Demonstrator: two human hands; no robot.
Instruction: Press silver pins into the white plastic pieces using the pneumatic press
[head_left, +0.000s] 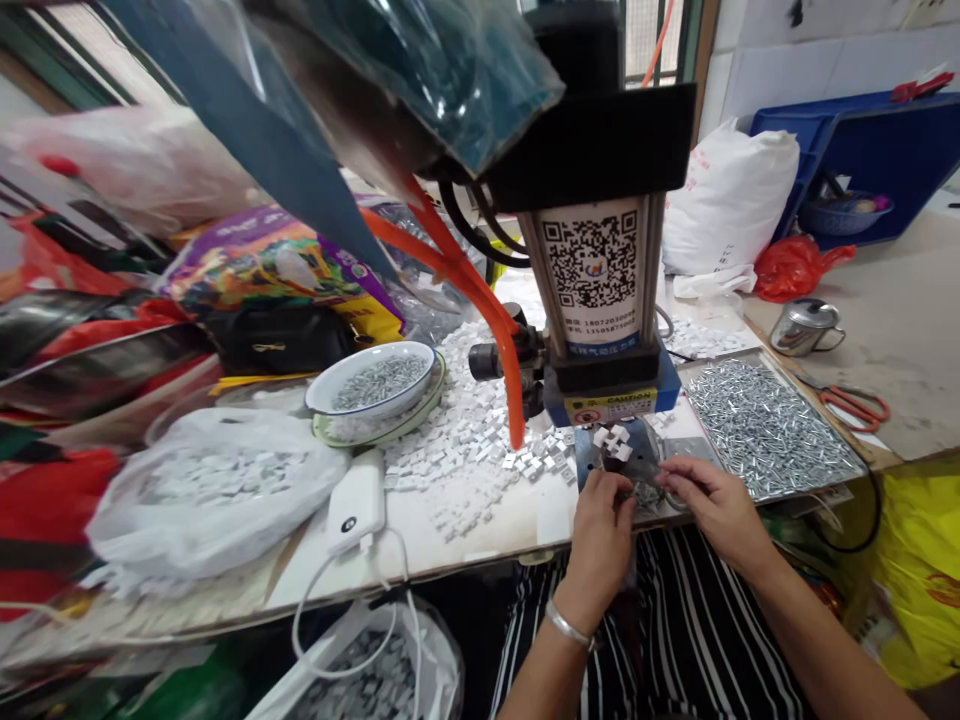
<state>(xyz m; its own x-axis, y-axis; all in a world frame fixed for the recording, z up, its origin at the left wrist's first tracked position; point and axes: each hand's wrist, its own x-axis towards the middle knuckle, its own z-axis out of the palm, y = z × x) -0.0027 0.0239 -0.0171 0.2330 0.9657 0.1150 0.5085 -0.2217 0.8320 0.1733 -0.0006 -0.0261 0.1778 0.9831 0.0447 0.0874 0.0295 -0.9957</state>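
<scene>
My left hand [604, 525], with a metal bangle at its wrist, is at the base of a press [600, 300]. Its fingers are closed in a pinch, and what they hold is hidden. Just beyond them several small white square pieces [615, 442] sit on the press base. To the right, my right hand [716, 505] has thumb and fingertips pressed together at the base's right side; anything between them is too small to name. Small metal parts [646, 496] lie between the two hands. Many more white pieces [480, 430] are spread over the table left of the press.
A tray of metal pins [772, 425] lies right, near orange-handled scissors [855, 405] and a metal cup [806, 327]. Left are a white bowl of pins [319, 393], a power bank [357, 503] with a cable, and a plastic bag [187, 530]. An orange hose [491, 310] hangs before the press.
</scene>
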